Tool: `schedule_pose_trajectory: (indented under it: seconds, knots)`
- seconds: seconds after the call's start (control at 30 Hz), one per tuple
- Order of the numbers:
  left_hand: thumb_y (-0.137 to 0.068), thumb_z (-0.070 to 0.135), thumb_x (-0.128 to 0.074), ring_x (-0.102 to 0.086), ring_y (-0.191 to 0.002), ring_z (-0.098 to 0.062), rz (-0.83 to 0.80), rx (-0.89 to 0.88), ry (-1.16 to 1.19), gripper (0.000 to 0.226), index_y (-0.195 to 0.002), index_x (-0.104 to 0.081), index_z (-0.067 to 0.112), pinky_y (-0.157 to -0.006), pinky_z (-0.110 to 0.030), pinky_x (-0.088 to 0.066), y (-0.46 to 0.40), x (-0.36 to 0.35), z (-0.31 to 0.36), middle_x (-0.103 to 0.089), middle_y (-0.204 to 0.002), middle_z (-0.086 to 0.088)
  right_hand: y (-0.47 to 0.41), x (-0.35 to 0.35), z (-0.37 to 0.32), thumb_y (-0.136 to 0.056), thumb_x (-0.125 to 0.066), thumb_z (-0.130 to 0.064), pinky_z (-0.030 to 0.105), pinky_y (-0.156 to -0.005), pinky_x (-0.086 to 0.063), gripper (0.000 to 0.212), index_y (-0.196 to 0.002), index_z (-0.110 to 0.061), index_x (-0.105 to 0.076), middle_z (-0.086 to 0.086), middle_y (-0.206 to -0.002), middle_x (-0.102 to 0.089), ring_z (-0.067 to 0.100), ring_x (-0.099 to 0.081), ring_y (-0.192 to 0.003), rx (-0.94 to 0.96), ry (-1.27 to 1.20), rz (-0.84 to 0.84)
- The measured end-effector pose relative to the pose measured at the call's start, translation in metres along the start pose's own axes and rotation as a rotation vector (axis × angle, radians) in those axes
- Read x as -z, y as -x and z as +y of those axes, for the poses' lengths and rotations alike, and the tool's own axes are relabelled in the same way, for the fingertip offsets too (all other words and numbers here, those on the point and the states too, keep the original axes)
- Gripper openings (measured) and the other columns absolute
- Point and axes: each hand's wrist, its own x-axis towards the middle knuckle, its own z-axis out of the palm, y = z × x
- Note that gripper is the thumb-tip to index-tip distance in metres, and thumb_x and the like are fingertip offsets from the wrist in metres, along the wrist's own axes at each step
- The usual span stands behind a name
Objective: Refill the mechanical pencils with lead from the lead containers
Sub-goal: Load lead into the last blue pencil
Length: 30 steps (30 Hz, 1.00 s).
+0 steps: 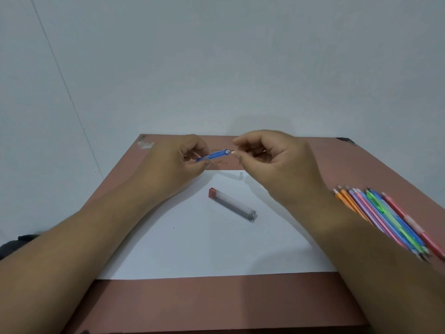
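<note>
The left hand (175, 157) is gripping the blue pencil (213, 155) above the desk's (216, 300) far edge. The right hand's (277, 160) fingers are pinching a small white piece (233, 152) at the pencil's end. The lead container (232, 205) is lying on the white paper (192, 249); spare pencils (385, 218) are crowding the right edge.

Both forearms out front; left hand (175, 160) fingers curled in grip, right hand (277, 160) fingertips pinched tight.

Bare forearms (no sleeves), bare hands.
</note>
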Motion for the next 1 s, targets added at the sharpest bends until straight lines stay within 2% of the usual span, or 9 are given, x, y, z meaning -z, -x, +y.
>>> schedule_pose_trajectory:
  seconds: [0.17,0.23,0.33,0.53,0.7,0.9,1.0]
  knots:
    - [-0.081,0.013,-0.075,-0.069,-0.083,-0.008,0.004,-0.015,0.000,0.022,-0.085,-0.069,0.034,-0.079,-0.041,-0.060,0.000,0.000,0.000,-0.070,-0.084,0.020,-0.001,0.000,-0.001,-0.086,-0.073,0.002,0.020,-0.078,-0.057,0.029,-0.098,-0.024,-0.076,-0.011,-0.085,-0.073,0.010,-0.068,-0.079,-0.007,-0.021,0.003]
    - [-0.082,0.012,-0.076,-0.069,-0.084,-0.007,0.003,-0.005,-0.007,0.018,-0.086,-0.071,0.029,-0.079,-0.041,-0.059,0.000,0.000,-0.001,-0.071,-0.084,0.019,0.000,0.000,-0.002,-0.086,-0.072,0.002,0.018,-0.078,-0.056,0.032,-0.097,-0.028,-0.075,-0.010,-0.085,-0.073,0.009,-0.068,-0.080,-0.010,-0.033,-0.005]
    - [-0.082,0.014,-0.076,-0.069,-0.084,-0.006,0.003,-0.005,-0.014,0.020,-0.085,-0.070,0.033,-0.079,-0.041,-0.060,0.000,0.000,0.000,-0.071,-0.085,0.021,0.000,0.000,-0.002,-0.086,-0.073,0.001,0.018,-0.078,-0.056,0.032,-0.096,-0.029,-0.074,-0.007,-0.087,-0.074,0.009,-0.068,-0.080,0.004,-0.019,-0.002]
    - [-0.082,0.022,-0.074,-0.068,-0.082,-0.005,0.016,-0.016,-0.042,0.026,-0.081,-0.065,0.046,-0.077,-0.042,-0.059,0.001,0.003,0.002,-0.070,-0.086,0.023,-0.001,0.002,0.004,-0.085,-0.071,0.000,0.026,-0.074,-0.056,0.025,-0.101,-0.019,-0.077,-0.002,-0.085,-0.072,0.015,-0.066,-0.076,0.100,0.171,0.016]
    - [-0.083,0.024,-0.076,-0.065,-0.081,-0.005,0.037,-0.015,-0.102,0.026,-0.081,-0.064,0.046,-0.074,-0.037,-0.058,0.001,0.005,0.003,-0.070,-0.085,0.018,-0.002,0.004,0.008,-0.085,-0.070,-0.003,0.027,-0.072,-0.054,0.025,-0.103,-0.019,-0.076,-0.007,-0.083,-0.071,0.012,-0.065,-0.074,0.158,0.304,0.010]
    - [-0.084,0.027,-0.077,-0.063,-0.082,-0.004,0.024,-0.018,-0.133,0.025,-0.081,-0.062,0.047,-0.071,-0.028,-0.052,0.000,0.007,0.004,-0.068,-0.086,0.017,-0.002,0.005,0.006,-0.087,-0.070,-0.005,0.023,-0.076,-0.056,0.027,-0.103,-0.025,-0.077,-0.012,-0.084,-0.073,0.009,-0.068,-0.079,0.024,0.251,-0.004]
    - [-0.085,0.028,-0.077,-0.063,-0.082,-0.005,0.027,-0.023,-0.148,0.026,-0.082,-0.060,0.049,-0.072,-0.028,-0.051,0.000,0.007,0.005,-0.067,-0.086,0.017,-0.003,0.005,0.004,-0.087,-0.071,-0.006,0.019,-0.075,-0.055,0.026,-0.102,-0.026,-0.077,-0.012,-0.082,-0.072,0.007,-0.067,-0.079,-0.036,0.236,0.000]
